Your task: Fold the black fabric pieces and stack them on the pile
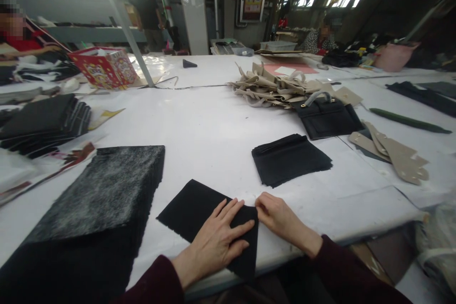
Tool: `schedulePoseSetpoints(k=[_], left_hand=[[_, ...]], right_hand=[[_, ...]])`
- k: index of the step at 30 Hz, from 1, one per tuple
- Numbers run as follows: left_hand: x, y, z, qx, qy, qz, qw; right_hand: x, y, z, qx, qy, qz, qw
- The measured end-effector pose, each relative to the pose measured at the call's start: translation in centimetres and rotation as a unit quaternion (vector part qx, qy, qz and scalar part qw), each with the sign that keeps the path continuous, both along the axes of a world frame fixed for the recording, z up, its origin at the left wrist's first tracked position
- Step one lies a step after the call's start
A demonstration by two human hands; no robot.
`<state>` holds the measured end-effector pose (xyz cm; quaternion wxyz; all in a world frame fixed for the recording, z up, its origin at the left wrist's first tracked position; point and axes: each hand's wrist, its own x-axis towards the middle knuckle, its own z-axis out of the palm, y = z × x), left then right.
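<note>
A black fabric piece (194, 204) lies at the front edge of the white table, one corner hanging slightly over. My left hand (223, 235) rests flat on it, fingers spread. At its right edge my right hand (276, 213) is closed in a pinch, with the fingertips on the fabric's edge. Left of my hands is a large stack of black fabric sheets (103, 190), its upper part greyish and fuzzy. A smaller stack of black pieces (290, 159) lies beyond my right hand.
A black handbag (329, 116) leans by a heap of beige bag parts (270, 85). Beige strips (395, 152) and a cucumber-like green object (409, 120) lie at right. At left are folded dark pieces (42, 121), a red box (105, 66) and a metal pole (123, 23). People work farther back.
</note>
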<state>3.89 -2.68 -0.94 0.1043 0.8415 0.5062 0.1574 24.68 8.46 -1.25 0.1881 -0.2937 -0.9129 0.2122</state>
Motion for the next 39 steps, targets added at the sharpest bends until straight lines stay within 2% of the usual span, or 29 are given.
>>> schedulePoseSetpoints(k=[4,6,9,13,16,20,24,30,39], left_hand=[[0.0,0.0,0.0,-0.003,-0.008,0.003,1.000],[0.0,-0.1,-0.1,-0.007,-0.017,0.004,1.000],[0.0,-0.1,-0.1,-0.016,-0.028,0.009,0.999],[0.1,-0.1,0.1,-0.028,-0.053,0.031,0.998],[0.1,-0.1,-0.1,-0.031,-0.065,0.037,0.997],[0.0,-0.1,-0.4,-0.025,-0.054,0.028,0.998],[-0.2,0.0,-0.5,-0.024,-0.026,0.024,0.999],[-0.5,0.8,-0.4,-0.002,0.017,0.024,1.000],[0.2,1.5,-0.3,0.041,0.071,0.025,0.996]], right_hand=[[-0.1,0.6,1.5,-0.103,0.028,-0.034,0.994],[-0.2,0.3,2.1,-0.117,0.034,-0.045,0.991],[-0.6,-0.8,2.2,-0.046,0.013,-0.034,0.998],[-1.4,-2.2,1.1,0.078,-0.063,0.004,0.995],[-1.5,-2.5,0.2,0.123,-0.083,0.016,0.989],[-0.9,-2.4,-0.4,0.128,-0.060,0.009,0.990],[-0.1,-2.4,-0.8,0.160,-0.039,0.034,0.986],[0.2,-2.7,-0.9,0.210,-0.081,0.053,0.973],[0.7,-3.0,-1.1,0.175,-0.062,0.025,0.982]])
